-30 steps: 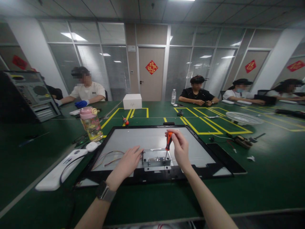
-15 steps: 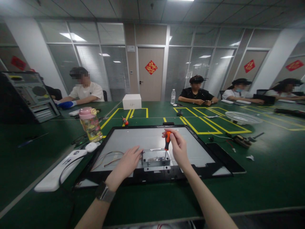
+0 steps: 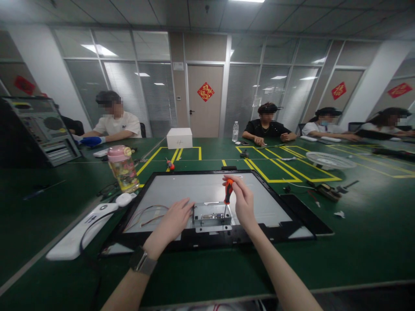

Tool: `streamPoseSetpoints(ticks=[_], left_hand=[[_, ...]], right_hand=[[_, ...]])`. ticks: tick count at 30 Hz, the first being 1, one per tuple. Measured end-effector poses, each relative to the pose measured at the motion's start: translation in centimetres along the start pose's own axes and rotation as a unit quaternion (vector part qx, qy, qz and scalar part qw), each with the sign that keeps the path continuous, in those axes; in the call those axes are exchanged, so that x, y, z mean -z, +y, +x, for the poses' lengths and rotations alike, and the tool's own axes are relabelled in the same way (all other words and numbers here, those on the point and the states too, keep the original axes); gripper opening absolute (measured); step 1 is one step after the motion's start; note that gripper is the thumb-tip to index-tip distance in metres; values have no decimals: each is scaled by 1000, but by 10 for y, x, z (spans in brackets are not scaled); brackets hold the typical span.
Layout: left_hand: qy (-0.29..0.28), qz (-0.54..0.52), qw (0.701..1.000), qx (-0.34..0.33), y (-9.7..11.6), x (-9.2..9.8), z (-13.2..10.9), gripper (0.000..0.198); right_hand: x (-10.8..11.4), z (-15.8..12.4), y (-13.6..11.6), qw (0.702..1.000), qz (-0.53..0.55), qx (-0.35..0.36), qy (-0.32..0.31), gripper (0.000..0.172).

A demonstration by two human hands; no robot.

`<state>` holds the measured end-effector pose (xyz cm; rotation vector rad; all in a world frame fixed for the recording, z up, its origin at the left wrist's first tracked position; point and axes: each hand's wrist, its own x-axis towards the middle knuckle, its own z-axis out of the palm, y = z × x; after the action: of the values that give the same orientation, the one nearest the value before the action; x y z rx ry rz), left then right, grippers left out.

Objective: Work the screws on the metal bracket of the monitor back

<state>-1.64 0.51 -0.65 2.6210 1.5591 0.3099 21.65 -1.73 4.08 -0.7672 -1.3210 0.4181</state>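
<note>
My right hand point(image 3: 243, 202) is closed round the orange and black handle of a screwdriver point(image 3: 228, 190). The screwdriver stands nearly upright, its tip down at the right part of a metal bracket box point(image 3: 212, 222). Fingers outstretched, my left hand point(image 3: 177, 216) rests with its fingertips against the left side of that box. The box sits on the back of a large flat display panel point(image 3: 194, 185) with a black frame, lying on the table. Thin cables point(image 3: 145, 211) run across the panel left of my left hand.
A white power bank-like block point(image 3: 81, 231) with a black cable and a pink-lided bottle point(image 3: 123, 168) stand to the left. A computer case point(image 3: 42, 129) is farther left. A white box point(image 3: 179, 138) stands behind; a tape measure-like tool point(image 3: 328, 191) lies right. People sit across the table.
My right hand has shifted slightly on the screwdriver handle, its fingers now looser at the top. My left hand stays in place. Across the table, one person's hands have moved apart.
</note>
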Motion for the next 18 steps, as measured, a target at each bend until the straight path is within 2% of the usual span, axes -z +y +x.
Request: streamPoseSetpoints(ticks=[4, 8, 10, 15, 18], left_hand=[[-3, 7, 1000, 6, 2, 2, 0, 41], [4, 24, 1000, -1, 1, -1, 0, 41], [13, 20, 1000, -6, -1, -2, 0, 40], [10, 13, 1000, -4, 0, -1, -1, 40], [14, 28, 999, -7, 2, 0, -1, 41]], right_hand=[[-2, -1, 2, 1000, 8, -13, -14, 23], [-2, 0, 4, 998, -58, 25, 19, 14], [-2, 1, 4, 997, -68, 22, 36, 13], [-2, -1, 4, 1000, 1, -25, 11, 24], [-3, -1, 4, 1000, 1, -18, 3, 21]])
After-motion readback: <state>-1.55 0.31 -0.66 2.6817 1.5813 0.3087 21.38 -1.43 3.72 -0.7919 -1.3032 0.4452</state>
